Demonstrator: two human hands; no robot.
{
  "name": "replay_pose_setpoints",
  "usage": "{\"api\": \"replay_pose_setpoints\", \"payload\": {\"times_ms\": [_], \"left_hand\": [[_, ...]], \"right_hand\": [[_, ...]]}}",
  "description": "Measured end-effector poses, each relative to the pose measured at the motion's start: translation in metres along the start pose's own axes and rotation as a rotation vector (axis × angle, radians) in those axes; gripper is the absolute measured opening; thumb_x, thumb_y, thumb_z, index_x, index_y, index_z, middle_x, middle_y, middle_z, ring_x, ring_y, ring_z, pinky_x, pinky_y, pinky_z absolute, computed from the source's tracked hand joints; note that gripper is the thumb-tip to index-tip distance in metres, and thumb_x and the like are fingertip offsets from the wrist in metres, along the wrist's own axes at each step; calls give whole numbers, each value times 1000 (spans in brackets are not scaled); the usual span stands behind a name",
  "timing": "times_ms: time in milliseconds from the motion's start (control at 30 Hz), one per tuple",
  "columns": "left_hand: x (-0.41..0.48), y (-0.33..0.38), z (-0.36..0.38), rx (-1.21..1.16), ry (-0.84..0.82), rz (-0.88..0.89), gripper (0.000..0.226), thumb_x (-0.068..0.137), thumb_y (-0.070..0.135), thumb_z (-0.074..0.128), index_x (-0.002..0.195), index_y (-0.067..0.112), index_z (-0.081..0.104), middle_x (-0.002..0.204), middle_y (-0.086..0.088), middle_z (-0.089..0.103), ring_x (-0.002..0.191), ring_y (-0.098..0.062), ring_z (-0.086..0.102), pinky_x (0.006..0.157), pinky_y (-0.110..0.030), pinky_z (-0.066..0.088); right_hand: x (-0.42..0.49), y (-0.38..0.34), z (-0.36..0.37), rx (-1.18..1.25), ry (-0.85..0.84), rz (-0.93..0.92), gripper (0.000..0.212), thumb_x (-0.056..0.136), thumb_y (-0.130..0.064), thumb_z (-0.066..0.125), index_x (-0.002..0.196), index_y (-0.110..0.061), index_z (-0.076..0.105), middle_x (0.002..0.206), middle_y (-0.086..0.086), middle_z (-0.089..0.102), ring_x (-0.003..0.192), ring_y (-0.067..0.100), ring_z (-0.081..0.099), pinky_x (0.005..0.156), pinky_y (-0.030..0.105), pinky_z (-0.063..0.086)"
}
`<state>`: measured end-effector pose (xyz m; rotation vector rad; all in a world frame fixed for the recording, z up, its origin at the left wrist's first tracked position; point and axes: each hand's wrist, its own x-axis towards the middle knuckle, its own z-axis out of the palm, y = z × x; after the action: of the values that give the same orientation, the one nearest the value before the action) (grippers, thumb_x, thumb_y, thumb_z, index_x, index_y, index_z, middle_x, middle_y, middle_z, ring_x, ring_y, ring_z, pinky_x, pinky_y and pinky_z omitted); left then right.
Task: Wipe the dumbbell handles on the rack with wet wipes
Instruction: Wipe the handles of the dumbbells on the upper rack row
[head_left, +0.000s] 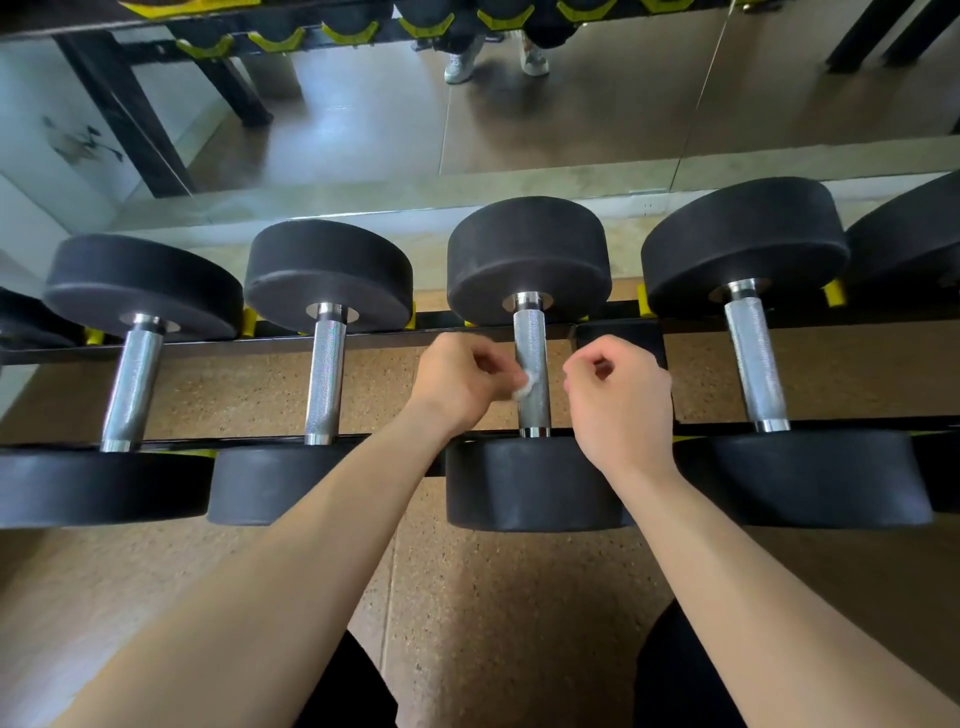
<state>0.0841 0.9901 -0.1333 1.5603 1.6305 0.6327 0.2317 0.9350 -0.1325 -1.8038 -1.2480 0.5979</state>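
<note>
Pinching a crumpled wet wipe (522, 387) in the left hand (462, 382) against the 9 o'clock side of the third dumbbell handle (531, 343), lying 12-to-6 across the rack (218, 347), with the right hand (621, 402) curled on nothing just beside at 3 o'clock, so probably stroking lengthwise next.

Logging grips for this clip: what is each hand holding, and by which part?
The left hand pinches a wadded white wipe by its left end, against the dumbbell handle. The right hand, fingers curled, holds nothing visible.
</note>
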Motion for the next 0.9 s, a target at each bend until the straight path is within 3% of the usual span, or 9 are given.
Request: {"api": "replay_pose_setpoints", "payload": {"times_ms": [67, 133, 200, 367, 500, 667, 767, 833, 900], "left_hand": [[6, 7, 5, -45, 139, -8, 14, 86, 16, 80, 75, 23, 74, 79, 10, 72, 75, 0, 66, 68, -13, 51], [7, 8, 6, -36, 136, -25, 13, 88, 17, 78, 76, 22, 74, 78, 10, 71, 71, 3, 64, 62, -8, 47], [1, 2, 0, 54, 20, -36, 10, 85, 19, 81, 77, 20, 75, 77, 9, 72, 69, 3, 63, 57, -7, 44], [-17, 7, -10, 265, -235, -49, 13, 79, 20, 85, 75, 26, 74, 79, 9, 73, 78, -5, 66, 71, -21, 48], [-20, 11, -30, 203, -75, -29, 13, 83, 14, 81, 76, 23, 75, 79, 8, 74, 76, -7, 69, 78, -29, 59], [-35, -5, -87, 182, 95, -17, 7, 85, 18, 80, 89, 20, 75, 88, 10, 72, 82, -1, 65, 71, -13, 51], [-37, -21, -120, 162, 224, 5, 7, 85, 19, 80, 86, 22, 73, 87, 12, 71, 84, -2, 65, 76, -18, 51], [-37, -37, -140, 171, 284, 8, 8, 85, 20, 80, 85, 19, 73, 85, 10, 71, 83, -3, 65, 74, -19, 51], [-33, -55, -157, 169, 282, -3, 8, 86, 21, 80, 86, 22, 71, 86, 10, 70, 83, -3, 64, 68, -14, 46]], "right_hand": [[1, 0, 0, -6, -7, -8, 16, 97, -19, 58, 88, -20, 72, 81, -8, 68, 74, 2, 61, 60, 8, 36], [2, 0, 1, -5, -18, -9, 16, 96, -19, 58, 87, -20, 71, 80, -9, 67, 74, 2, 60, 59, 11, 37], [3, 1, 1, 3, -30, -11, 17, 96, -18, 57, 85, -21, 70, 79, -10, 66, 73, 4, 61, 59, 16, 42], [4, 1, -1, -39, -89, -39, 14, 97, -20, 58, 89, -21, 70, 84, -10, 67, 74, 2, 60, 59, 15, 42], [5, -5, -3, -138, -120, -128, 10, 97, -25, 60, 90, -26, 68, 90, -9, 71, 70, 2, 58, 56, 15, 42], [0, -35, 2, -345, -157, -349, 16, 98, -31, 56, 101, -24, 70, 95, -4, 73, 71, 6, 53, 52, 15, 33], [-11, -73, 28, -373, -212, -481, 17, 99, -32, 52, 101, -29, 68, 91, -9, 69, 71, 4, 50, 51, 15, 30], [-24, -92, 55, -361, -292, -449, 16, 99, -32, 51, 100, -30, 67, 91, -12, 67, 74, 5, 54, 52, 16, 33], [-36, -100, 83, -296, -358, -299, 15, 99, -32, 53, 101, -30, 68, 95, -12, 67, 80, 5, 59, 56, 19, 41]]}}
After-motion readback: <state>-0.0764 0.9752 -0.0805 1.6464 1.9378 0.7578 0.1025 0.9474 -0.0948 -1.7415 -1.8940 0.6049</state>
